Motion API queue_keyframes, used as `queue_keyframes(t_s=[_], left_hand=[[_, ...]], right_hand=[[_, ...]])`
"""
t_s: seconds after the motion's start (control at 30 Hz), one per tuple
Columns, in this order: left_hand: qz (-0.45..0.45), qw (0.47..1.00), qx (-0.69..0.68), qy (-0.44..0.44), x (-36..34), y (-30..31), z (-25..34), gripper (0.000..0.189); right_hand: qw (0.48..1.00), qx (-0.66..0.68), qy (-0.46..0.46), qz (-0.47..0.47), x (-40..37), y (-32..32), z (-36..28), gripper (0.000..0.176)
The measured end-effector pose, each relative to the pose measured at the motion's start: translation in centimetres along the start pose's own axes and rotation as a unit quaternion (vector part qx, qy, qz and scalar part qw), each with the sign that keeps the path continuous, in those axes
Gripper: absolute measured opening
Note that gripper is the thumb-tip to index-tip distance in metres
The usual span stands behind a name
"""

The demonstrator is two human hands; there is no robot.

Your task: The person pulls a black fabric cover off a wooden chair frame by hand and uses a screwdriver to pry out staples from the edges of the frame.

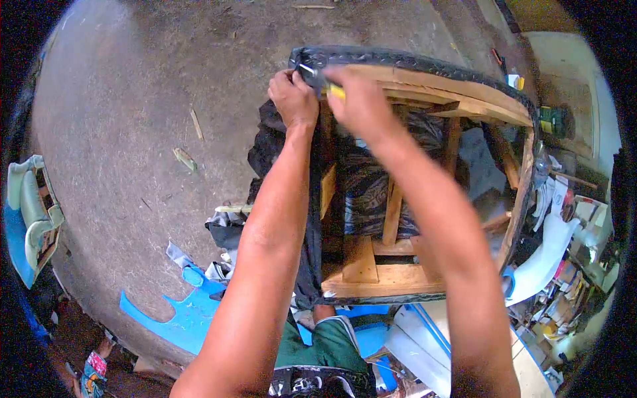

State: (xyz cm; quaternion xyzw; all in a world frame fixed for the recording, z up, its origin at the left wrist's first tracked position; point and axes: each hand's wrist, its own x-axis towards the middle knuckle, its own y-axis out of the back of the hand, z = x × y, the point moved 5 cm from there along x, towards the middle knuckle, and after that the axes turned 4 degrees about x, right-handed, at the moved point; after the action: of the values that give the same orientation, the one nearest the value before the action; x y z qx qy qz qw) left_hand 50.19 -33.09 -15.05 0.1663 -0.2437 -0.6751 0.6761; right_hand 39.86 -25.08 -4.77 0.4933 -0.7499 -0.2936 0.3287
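Note:
An upholstered wooden furniture frame (358, 290) stands with its bare inner side towards me, dark fabric (424, 54) fastened along its edges. At its far left corner, my left hand (293, 99) is closed on the black fabric, fingertips right at the corner. My right hand (361, 103), smeared by motion, is wrapped round a yellow-handled tool (337, 91) just to the right. A thin bright shaft (307, 69) points from the tool towards the corner; its exact kind is blurred. More black cloth (267, 136) hangs loose down the frame's left side.
Blue foam-like sheet scraps (179, 325) and grey cloth scraps lie at the lower left. A pale green padded piece (33, 199) stands at the far left. White and blue offcuts (424, 338) and a heap of clutter (570, 292) are at the right. Wood slivers (197, 124) lie on the concrete floor.

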Motion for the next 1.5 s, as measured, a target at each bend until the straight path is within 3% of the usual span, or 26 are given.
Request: queue_keyframes(t_s=[0.07, 0.2, 0.23, 0.4, 0.47, 0.5, 0.6, 0.67, 0.8, 0.9, 0.93, 1.0, 1.07, 1.13, 1.2, 1.23, 1.27, 1.3, 1.33, 1.4, 1.43, 1.47, 1.5], left_hand=[[-0.007, 1.0, 0.003, 0.001, 0.2, -0.3, -0.1, 0.019], [0.006, 1.0, -0.001, -0.019, 0.2, -0.6, -0.9, 0.016], [0.011, 0.999, -0.02, -0.022, 0.2, -0.6, -1.1, 0.015], [0.022, 0.998, -0.053, -0.007, 0.1, -0.5, -1.3, 0.011], [0.017, 0.998, -0.059, -0.002, 0.1, -0.4, -1.3, 0.01], [0.016, 0.998, -0.063, -0.005, 0.1, -0.2, -1.2, 0.01], [0.026, 0.996, -0.078, -0.018, 0.0, 0.2, -0.8, 0.009], [0.008, 0.997, -0.069, -0.034, -0.1, 0.3, -0.5, 0.01], [0.007, 1.0, -0.018, -0.023, -0.1, 0.2, -0.3, 0.013], [-0.021, 0.998, -0.054, -0.004, -0.1, 0.1, -0.5, 0.015], [-0.023, 0.998, -0.056, -0.002, -0.2, 0.1, -0.5, 0.015], [-0.005, 1.0, -0.024, 0.002, -0.1, 0.3, -0.1, 0.02], [-0.002, 1.0, -0.02, -0.013, -0.2, 0.5, 0.4, 0.02], [-0.018, 0.999, -0.02, 0.018, -0.4, 0.1, -0.4, 0.019], [-0.042, 0.998, -0.033, 0.02, -0.2, -0.2, -0.3, 0.022], [-0.057, 0.998, -0.026, 0.024, 0.1, 0.0, 0.1, 0.025], [-0.073, 0.997, -0.016, 0.031, 0.0, 0.1, 0.0, 0.027], [-0.012, 1.0, -0.003, -0.017, 0.0, 0.1, 0.2, 0.027], [-0.011, 1.0, -0.007, -0.015, 0.0, 0.0, 0.0, 0.027], [0.023, 0.998, 0.057, -0.032, 0.2, 0.0, 0.1, 0.024], [0.001, 0.999, 0.01, -0.036, 0.4, -0.3, -0.6, 0.02], [0.003, 1.0, 0.001, -0.031, 0.3, -0.3, -0.5, 0.02], [0.004, 1.0, -0.005, -0.02, 0.2, -0.2, -0.6, 0.019]], right_hand=[[0.99, 0.004, -0.137, -0.026, -5.5, -1.5, 0.1, 0.046], [0.982, 0.037, -0.17, 0.068, -7.6, -5.0, -0.6, 0.052], [0.985, 0.041, -0.127, 0.108, -7.5, -5.7, -0.9, 0.054], [0.981, 0.015, -0.165, 0.103, -7.9, -6.9, -0.1, 0.055], [0.973, -0.003, -0.229, 0.005, -7.6, -7.0, 0.5, 0.057], [0.973, -0.005, -0.23, 0.004, -7.3, -6.5, 0.3, 0.057], [0.981, -0.036, -0.19, -0.027, -6.7, -5.8, 0.0, 0.06], [0.984, -0.059, -0.17, -0.007, -6.9, -5.8, 0.1, 0.066], [0.982, -0.033, -0.185, 0.034, -5.6, -5.5, -0.3, 0.062], [0.99, 0.02, -0.118, 0.069, -1.7, -0.8, -2.0, 0.032], [0.996, 0.003, -0.056, 0.066, -0.3, 0.6, -2.5, 0.031], [0.988, -0.106, -0.08, -0.078, 2.9, 1.7, -2.6, 0.039], [0.976, -0.179, 0.009, -0.127, 7.5, 1.3, -2.9, 0.038], [0.939, -0.262, 0.009, -0.222, 12.3, 0.9, -6.2, 0.021], [0.975, -0.186, 0.026, -0.122, 16.2, -0.7, -5.7, 0.012], [0.975, -0.187, 0.025, -0.119, 16.8, -0.9, -6.1, 0.012], [0.955, -0.238, 0.048, -0.168, 17.1, -1.5, -6.6, 0.013], [0.93, -0.287, 0.07, -0.218, 17.0, -2.0, -6.9, 0.016], [0.929, -0.29, 0.071, -0.219, 16.2, -1.7, -6.6, 0.016], [0.934, -0.272, 0.032, -0.231, 11.3, 0.8, -4.5, 0.037], [0.971, -0.184, 0.064, -0.141, 8.1, 2.9, -2.6, 0.037], [0.994, -0.065, 0.021, -0.086, 5.4, 5.7, -1.8, 0.036], [0.998, -0.059, -0.024, 0.019, 3.4, 7.5, -0.1, 0.039]])
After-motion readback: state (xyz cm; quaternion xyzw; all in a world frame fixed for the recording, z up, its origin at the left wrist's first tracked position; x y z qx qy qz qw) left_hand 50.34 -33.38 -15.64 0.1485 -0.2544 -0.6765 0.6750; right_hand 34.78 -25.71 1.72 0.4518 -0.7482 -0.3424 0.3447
